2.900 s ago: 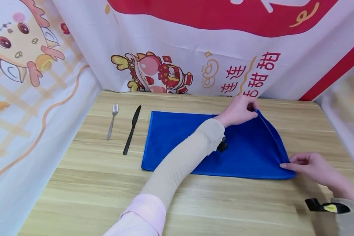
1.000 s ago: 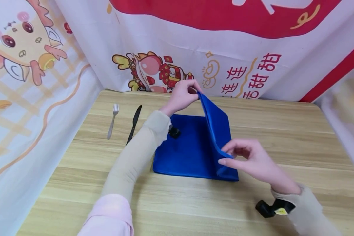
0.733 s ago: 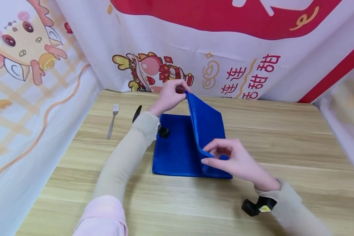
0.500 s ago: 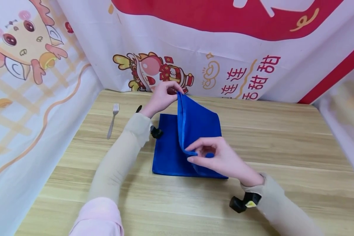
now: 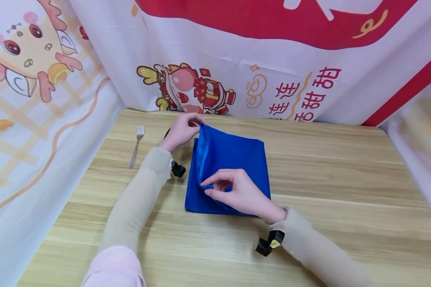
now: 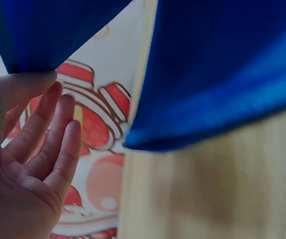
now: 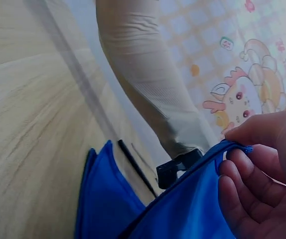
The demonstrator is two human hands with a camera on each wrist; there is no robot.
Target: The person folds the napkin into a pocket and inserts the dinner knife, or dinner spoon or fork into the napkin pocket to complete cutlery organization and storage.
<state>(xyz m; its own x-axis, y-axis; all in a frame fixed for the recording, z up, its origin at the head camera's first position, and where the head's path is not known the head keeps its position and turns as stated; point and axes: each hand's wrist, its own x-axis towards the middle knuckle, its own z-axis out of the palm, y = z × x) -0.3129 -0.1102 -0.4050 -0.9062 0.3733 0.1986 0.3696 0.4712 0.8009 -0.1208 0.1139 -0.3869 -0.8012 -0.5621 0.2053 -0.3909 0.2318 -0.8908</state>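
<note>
A blue cloth (image 5: 237,155) lies folded over on the wooden table, its upper layer lifted along the left side. My left hand (image 5: 182,129) pinches the far left corner of that layer; in the left wrist view, thumb and fingers of the hand (image 6: 33,144) hold the cloth (image 6: 58,30). The near corner is pinched by my right hand (image 5: 237,191), and the right wrist view shows the hand (image 7: 262,169) gripping the cloth edge (image 7: 193,199). Beneath the raised edge, the lower layer rests flat on the table.
A fork (image 5: 136,147) lies on the table (image 5: 344,191) left of the cloth. The black knife (image 7: 138,169) is mostly hidden behind the left hand and arm in the head view. A printed curtain (image 5: 258,52) hangs along the table's back edge.
Both hands have carried the right end of the cloth leftward over the rest, folding it, and have lowered it. The left hand and arm now cover most of the knife.
</note>
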